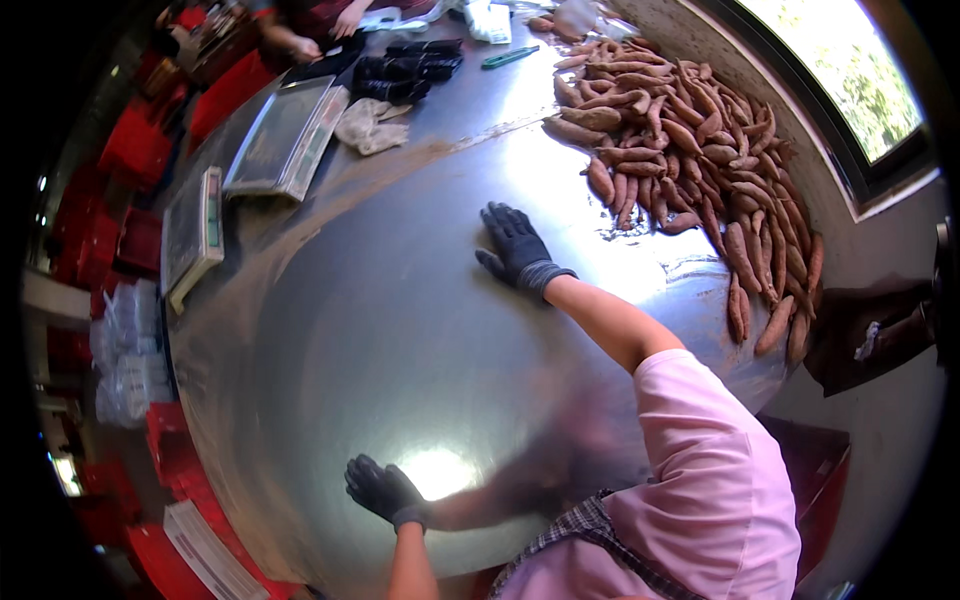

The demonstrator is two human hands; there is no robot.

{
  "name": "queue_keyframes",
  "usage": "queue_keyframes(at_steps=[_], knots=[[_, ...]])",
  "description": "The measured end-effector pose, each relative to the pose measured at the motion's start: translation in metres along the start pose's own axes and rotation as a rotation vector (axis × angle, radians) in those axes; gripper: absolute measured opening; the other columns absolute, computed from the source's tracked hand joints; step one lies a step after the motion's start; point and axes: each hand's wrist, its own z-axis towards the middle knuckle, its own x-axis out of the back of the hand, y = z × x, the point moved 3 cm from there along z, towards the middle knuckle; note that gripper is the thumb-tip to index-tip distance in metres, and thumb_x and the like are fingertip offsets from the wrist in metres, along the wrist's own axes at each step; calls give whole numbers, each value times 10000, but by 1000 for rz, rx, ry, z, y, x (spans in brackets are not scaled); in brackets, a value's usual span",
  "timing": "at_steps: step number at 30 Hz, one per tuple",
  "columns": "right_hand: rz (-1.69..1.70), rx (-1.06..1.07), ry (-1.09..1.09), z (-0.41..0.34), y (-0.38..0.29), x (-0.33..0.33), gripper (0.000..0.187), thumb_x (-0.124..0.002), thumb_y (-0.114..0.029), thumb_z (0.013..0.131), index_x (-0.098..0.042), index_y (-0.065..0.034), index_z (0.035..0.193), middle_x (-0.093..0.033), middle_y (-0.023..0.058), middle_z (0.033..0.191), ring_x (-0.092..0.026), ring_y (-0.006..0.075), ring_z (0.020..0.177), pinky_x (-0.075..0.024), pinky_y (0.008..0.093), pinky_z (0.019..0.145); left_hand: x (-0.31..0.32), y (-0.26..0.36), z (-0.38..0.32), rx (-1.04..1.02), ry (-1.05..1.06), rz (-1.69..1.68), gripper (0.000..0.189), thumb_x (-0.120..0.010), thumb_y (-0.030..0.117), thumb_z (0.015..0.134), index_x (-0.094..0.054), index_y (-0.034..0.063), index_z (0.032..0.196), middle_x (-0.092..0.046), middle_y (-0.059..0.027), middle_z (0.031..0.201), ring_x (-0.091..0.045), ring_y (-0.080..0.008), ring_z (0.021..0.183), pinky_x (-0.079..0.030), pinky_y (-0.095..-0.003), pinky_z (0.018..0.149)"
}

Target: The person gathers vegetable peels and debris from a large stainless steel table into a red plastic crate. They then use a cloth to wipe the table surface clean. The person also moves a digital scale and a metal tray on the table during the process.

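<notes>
My right hand (516, 251), in a dark coated glove with a grey cuff, lies palm down at the middle of a shiny metal table (360, 300). Its fingers are stretched out, the thumb stands off to the side, and nothing is in it. My left hand (384, 489), gloved alike, is spread low over the near part of the table. It holds nothing either; whether it touches the metal I cannot tell. Beyond my right hand, a large heap of sweet potatoes (675, 142) covers the table's far right side, along the wall.
Two scales (281, 135) (193, 232) stand at the left edge. Near them lie a pale cloth glove (371, 126), black bundles (409, 69) and a green cutter (510, 57). Another person's hands (306, 49) work at the far end. Red crates (139, 146) and clear plastic packs (131, 352) line the left.
</notes>
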Motion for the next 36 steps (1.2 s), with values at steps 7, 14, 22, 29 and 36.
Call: queue_keyframes(at_steps=[7,14,22,29,36], knots=[[-383,-420,155,-30,120,27,614,-457,-352,873,-323,-7,1363,-318,223,1409,-265,360,1329,-173,435,1103,-20,-10,-4,40,-86,1,467,-383,278,875,-436,26,1264,-418,-153,1339,-340,-325,1279,-208,-484,1069],[-300,-282,9,98,101,-19,734,-444,-464,866,-264,24,1384,-278,231,1430,-232,359,1345,-145,443,1107,-19,-17,4,82,-264,-111,534,-323,335,902,-390,-4,1309,-342,-212,1387,-241,-374,1331,-126,-505,1092],[-46,32,-174,243,-7,-101,680,-502,-451,840,-364,-4,1334,-372,243,1360,-303,382,1292,-205,423,1095,-7,-13,12,137,-401,-187,538,-410,296,826,-412,-38,1247,-372,-257,1314,-265,-421,1290,-120,-559,1070],[91,369,226,295,-94,-157,696,-599,-381,788,-366,-23,1337,-385,238,1346,-369,400,1231,-274,442,1056,20,-1,26,111,-324,-259,473,-475,197,698,-444,-48,1102,-420,-241,1167,-357,-418,1141,-230,-564,973],[-144,0,-264,378,-27,-156,712,-585,-439,783,-326,-208,1404,-315,205,1427,-383,384,1265,-342,397,1037,9,-15,18,60,-203,-272,535,-451,360,855,-474,-21,1229,-433,-244,1289,-330,-433,1244,-184,-591,1034]])
